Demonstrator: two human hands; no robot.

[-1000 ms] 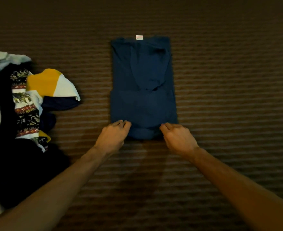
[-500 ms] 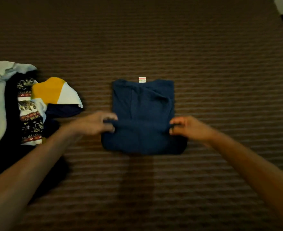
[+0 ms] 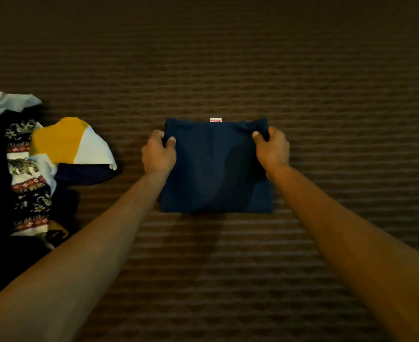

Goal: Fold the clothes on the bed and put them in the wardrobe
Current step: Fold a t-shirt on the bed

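While pinched: navy shirt (image 3: pixel 216 166) (folded)

Both arms reach forward, left hand (image 3: pixel 158 154) and right hand (image 3: pixel 272 150) with fingers curled, pinching cloth.

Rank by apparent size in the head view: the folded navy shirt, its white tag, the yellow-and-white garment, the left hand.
1. folded navy shirt
2. yellow-and-white garment, partly hidden in the pile, so unsure
3. left hand
4. white tag
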